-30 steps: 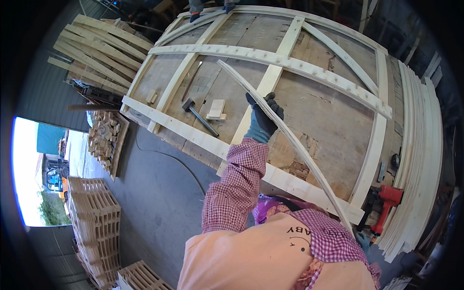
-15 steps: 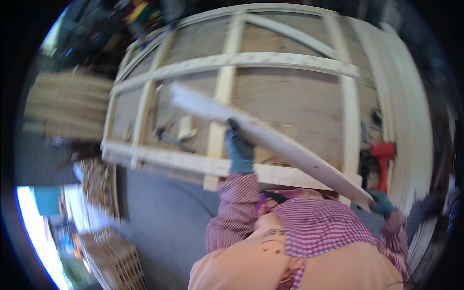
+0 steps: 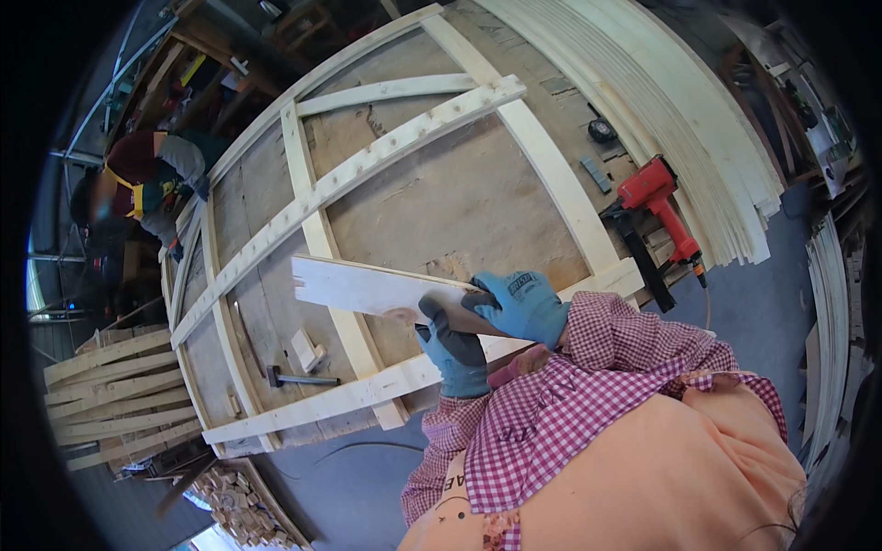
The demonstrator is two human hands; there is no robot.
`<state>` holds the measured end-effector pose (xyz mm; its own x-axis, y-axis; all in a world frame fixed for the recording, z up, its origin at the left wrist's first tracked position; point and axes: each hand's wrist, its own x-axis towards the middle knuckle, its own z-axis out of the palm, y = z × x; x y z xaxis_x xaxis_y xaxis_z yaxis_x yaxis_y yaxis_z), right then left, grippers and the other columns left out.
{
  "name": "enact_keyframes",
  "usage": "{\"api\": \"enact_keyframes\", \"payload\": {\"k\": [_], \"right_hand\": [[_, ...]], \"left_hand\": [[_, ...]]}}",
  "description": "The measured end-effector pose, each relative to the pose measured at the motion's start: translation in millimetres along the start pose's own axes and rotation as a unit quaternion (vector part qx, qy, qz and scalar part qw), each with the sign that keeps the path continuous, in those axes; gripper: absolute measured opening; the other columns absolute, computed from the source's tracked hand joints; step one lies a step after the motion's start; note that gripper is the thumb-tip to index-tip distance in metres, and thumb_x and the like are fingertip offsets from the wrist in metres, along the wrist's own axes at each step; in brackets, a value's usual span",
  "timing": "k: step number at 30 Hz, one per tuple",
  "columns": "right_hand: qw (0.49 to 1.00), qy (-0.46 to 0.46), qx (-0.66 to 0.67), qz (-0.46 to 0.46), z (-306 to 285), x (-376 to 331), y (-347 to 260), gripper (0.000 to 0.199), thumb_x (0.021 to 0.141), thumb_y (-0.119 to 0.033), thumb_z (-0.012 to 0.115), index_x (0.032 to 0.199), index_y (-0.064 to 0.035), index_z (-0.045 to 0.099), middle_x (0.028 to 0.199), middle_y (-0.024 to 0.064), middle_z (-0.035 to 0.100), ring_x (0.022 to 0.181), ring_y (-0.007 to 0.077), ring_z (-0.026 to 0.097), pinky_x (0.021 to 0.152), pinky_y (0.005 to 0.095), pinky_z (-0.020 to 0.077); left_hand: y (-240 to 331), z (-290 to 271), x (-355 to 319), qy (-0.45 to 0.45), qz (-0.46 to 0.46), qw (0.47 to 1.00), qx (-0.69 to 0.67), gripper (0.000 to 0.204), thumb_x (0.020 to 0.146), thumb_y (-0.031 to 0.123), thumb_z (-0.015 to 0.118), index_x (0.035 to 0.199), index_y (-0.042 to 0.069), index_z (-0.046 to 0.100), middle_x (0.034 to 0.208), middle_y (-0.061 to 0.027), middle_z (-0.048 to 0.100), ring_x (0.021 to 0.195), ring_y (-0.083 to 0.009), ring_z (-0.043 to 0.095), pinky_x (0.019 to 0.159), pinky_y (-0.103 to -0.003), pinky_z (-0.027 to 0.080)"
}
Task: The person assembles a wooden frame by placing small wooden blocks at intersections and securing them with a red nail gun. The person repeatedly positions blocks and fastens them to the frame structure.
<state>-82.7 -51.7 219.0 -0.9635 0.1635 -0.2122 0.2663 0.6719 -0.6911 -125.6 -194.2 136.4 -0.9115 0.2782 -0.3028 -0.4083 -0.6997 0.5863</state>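
A pale wooden board (image 3: 354, 289) with a rough, notched far end slants across in front of me, above the wooden frame (image 3: 390, 150). My left hand (image 3: 452, 354), in a blue and black work glove, is closed on the board's lower edge. Beside it my right hand (image 3: 522, 309), gloved alike, grips the upper edge, its fingers curled over. The near end of the board is hidden by my hands and sleeves. Below the board, slats of the frame lie crosswise on a worn wooden work surface (image 3: 441, 216).
A red nail gun (image 3: 650, 195) with a hose lies right of the frame, near a nail strip (image 3: 595, 174) and a black round tool (image 3: 602, 130). Long boards (image 3: 661, 110) are stacked beyond. A hammer (image 3: 303, 378) and wood block (image 3: 308, 350) lie left; a co-worker (image 3: 156, 184) stands far left.
My right hand has moved from the board's near right end to beside my left hand. The board now points left and lies flatter across. My view has turned, and the frame appears rotated.
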Motion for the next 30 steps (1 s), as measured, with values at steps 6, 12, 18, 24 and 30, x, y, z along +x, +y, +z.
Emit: {"api": "enact_keyframes", "payload": {"k": [6,12,18,24,30], "right_hand": [[1.000,-0.020,-0.020,-0.006,21,-1,-9,0.036,0.094,-0.040,0.053,0.112,-0.0095,0.057,0.088,0.0170,0.068,0.079,0.0350,0.066,0.067,0.0431,0.0514],[0.992,0.045,-0.006,-0.118,28,-18,-21,0.041,0.086,-0.027,0.065,0.120,-0.0062,0.058,0.091,0.0169,0.067,0.078,0.0336,0.065,0.066,0.0412,0.0512],[0.952,0.069,-0.173,-0.244,41,-34,-42,0.048,0.080,-0.019,0.067,0.126,-0.0084,0.056,0.100,0.0102,0.067,0.075,0.0238,0.064,0.064,0.0365,0.0514],[0.949,0.027,-0.190,-0.250,46,-31,-37,0.042,0.085,-0.018,0.060,0.126,-0.0077,0.056,0.097,0.0093,0.067,0.076,0.0218,0.066,0.062,0.0337,0.0529],[0.945,0.005,-0.214,-0.247,57,-30,-31,0.039,0.087,-0.022,0.059,0.123,-0.0087,0.059,0.091,0.0085,0.067,0.072,0.0219,0.066,0.060,0.0344,0.0522]], "left_hand": [[4,-14,-10,0.077,0.014,0.996,0.051,0.045,0.096,0.039,0.057,0.123,0.005,0.047,0.109,-0.0089,0.057,0.095,-0.0220,0.061,0.079,-0.034,0.054],[15,-2,-15,0.017,-0.016,0.993,-0.119,0.049,0.092,0.043,0.060,0.127,0.012,0.047,0.108,-0.0066,0.058,0.099,-0.0224,0.058,0.088,-0.039,0.051],[-4,-14,-17,-0.055,0.005,0.976,-0.209,0.036,0.097,0.035,0.052,0.125,0.013,0.052,0.096,-0.0028,0.068,0.094,-0.0208,0.065,0.110,-0.047,0.037],[-9,-28,-20,-0.024,-0.025,0.964,-0.263,0.042,0.093,0.055,0.049,0.094,0.014,0.056,0.072,-0.0017,0.062,0.073,-0.0172,0.062,0.103,-0.043,0.044],[-9,-34,-30,0.061,-0.019,0.973,-0.220,0.044,0.095,0.054,0.046,0.098,0.011,0.058,0.075,-0.0044,0.063,0.073,-0.0198,0.063,0.102,-0.045,0.044]]}}
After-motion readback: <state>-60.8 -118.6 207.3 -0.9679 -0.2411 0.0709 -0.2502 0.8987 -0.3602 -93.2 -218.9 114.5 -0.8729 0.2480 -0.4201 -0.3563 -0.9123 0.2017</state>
